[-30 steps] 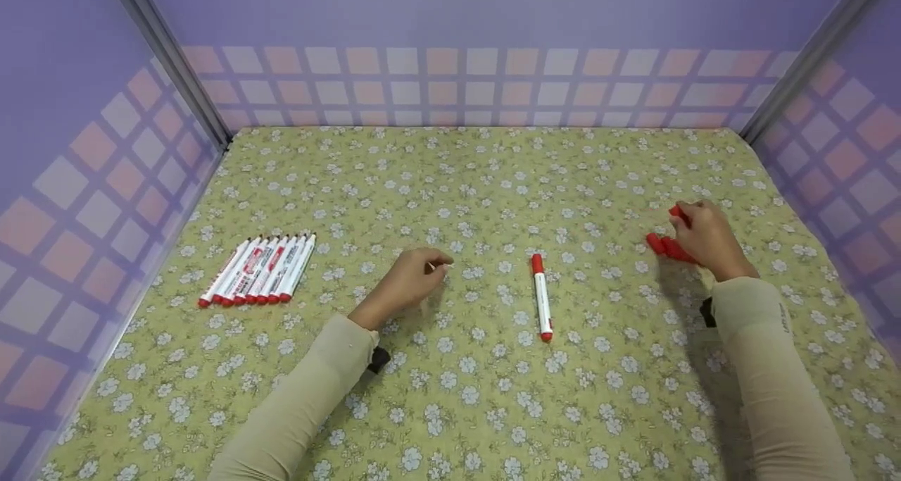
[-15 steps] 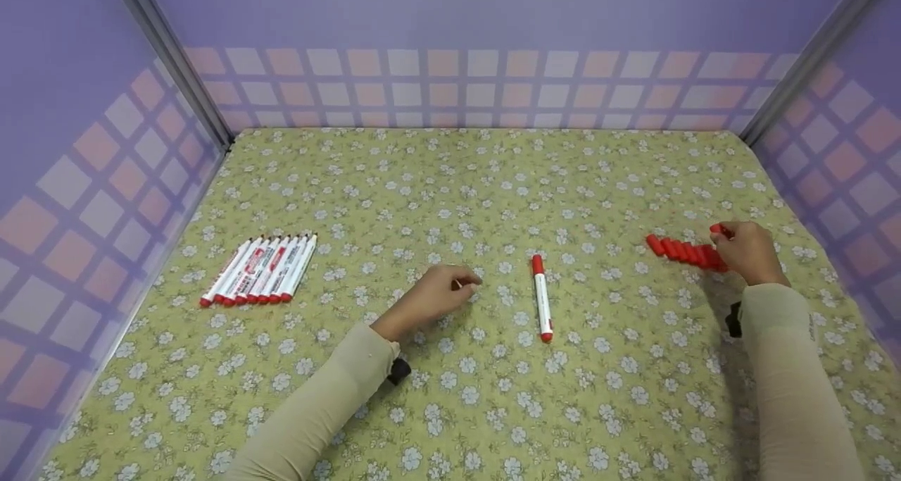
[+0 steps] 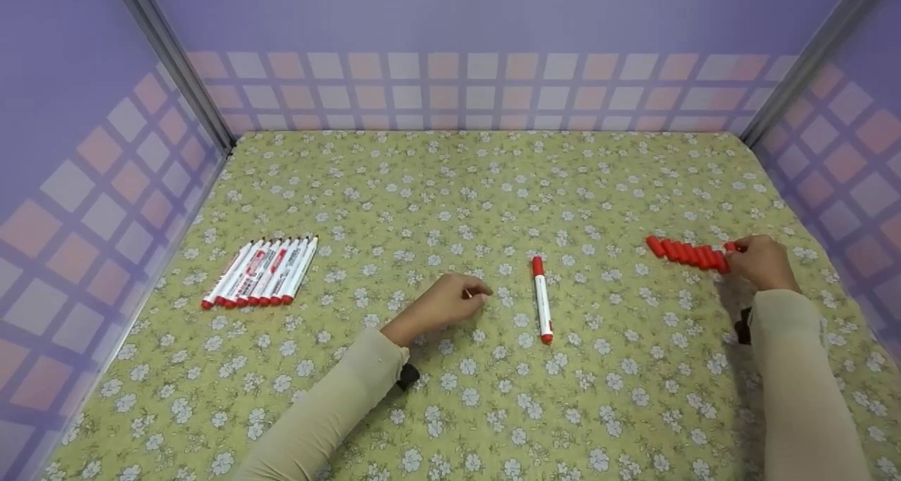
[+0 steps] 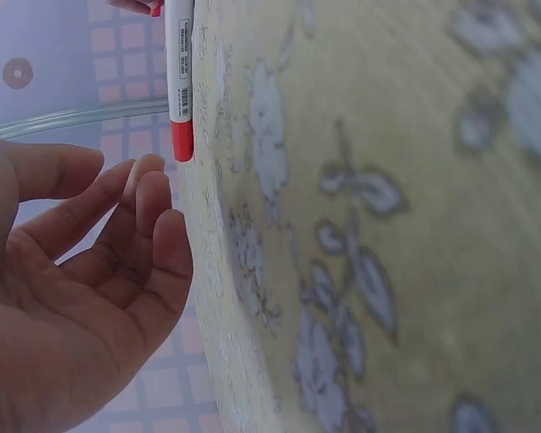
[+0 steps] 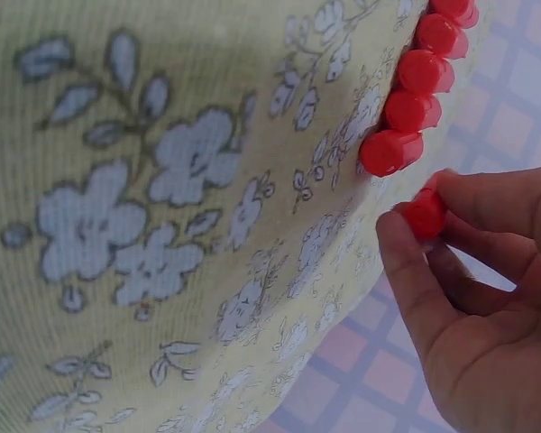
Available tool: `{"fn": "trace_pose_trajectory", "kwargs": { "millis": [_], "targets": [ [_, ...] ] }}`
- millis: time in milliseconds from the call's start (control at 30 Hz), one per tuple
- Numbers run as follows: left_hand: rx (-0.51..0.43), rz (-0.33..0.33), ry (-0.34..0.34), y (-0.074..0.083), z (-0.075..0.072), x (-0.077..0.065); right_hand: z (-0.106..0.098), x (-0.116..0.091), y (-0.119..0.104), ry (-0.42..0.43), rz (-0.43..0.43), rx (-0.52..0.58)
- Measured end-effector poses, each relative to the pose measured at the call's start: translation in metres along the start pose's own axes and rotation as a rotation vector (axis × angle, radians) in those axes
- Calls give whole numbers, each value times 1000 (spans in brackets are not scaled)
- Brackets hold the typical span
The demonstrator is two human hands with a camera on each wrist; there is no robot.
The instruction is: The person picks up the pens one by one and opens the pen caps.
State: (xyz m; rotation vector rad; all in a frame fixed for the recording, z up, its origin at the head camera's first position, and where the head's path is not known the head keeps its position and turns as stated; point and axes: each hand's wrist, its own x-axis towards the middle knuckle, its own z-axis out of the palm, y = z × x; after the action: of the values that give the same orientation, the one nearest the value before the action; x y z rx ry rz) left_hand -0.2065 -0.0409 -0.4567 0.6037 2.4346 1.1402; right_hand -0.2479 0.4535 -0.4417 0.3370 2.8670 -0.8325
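My right hand (image 3: 764, 263) pinches a red marker cap (image 5: 426, 215) between thumb and finger, just beside the end of a row of red caps (image 3: 686, 252) lying side by side on the right of the cloth. My left hand (image 3: 447, 303) hovers low over the middle, fingers loosely bent and holding nothing. To its right lies a capped red marker (image 3: 542, 299), white-barrelled; its red end also shows close past the fingertips in the left wrist view.
On the left, several uncapped markers (image 3: 260, 270) lie in a tight row, tips pointing away. A flowered green cloth (image 3: 450, 185) covers the table. Purple checked walls (image 3: 479, 16) stand at the back and both sides.
My right hand has moved right and nearer along the row of caps, lowering the held cap towards its end. My left hand has drifted right, towards the capped marker.
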Motion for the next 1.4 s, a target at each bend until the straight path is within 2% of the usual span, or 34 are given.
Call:
{"fn": "trace_pose_trajectory", "kwargs": {
  "millis": [333,633,767,1233,1400],
  "targets": [
    [3,22,-12,5,8,4,1,-1,7,-7,-18,-34],
    [-45,-78,-24,11,16,11,0,0,8,-29,-48,-63],
    [-78,-96,-31,14,19,15,0,1,8,-38,-46,-45],
    [-93,-80,-72,29,34,39,7,-2,4,25,2,11],
    [-75,-131,-46,37,36,49,7,-1,-1,84,-5,7]
  ]
}}
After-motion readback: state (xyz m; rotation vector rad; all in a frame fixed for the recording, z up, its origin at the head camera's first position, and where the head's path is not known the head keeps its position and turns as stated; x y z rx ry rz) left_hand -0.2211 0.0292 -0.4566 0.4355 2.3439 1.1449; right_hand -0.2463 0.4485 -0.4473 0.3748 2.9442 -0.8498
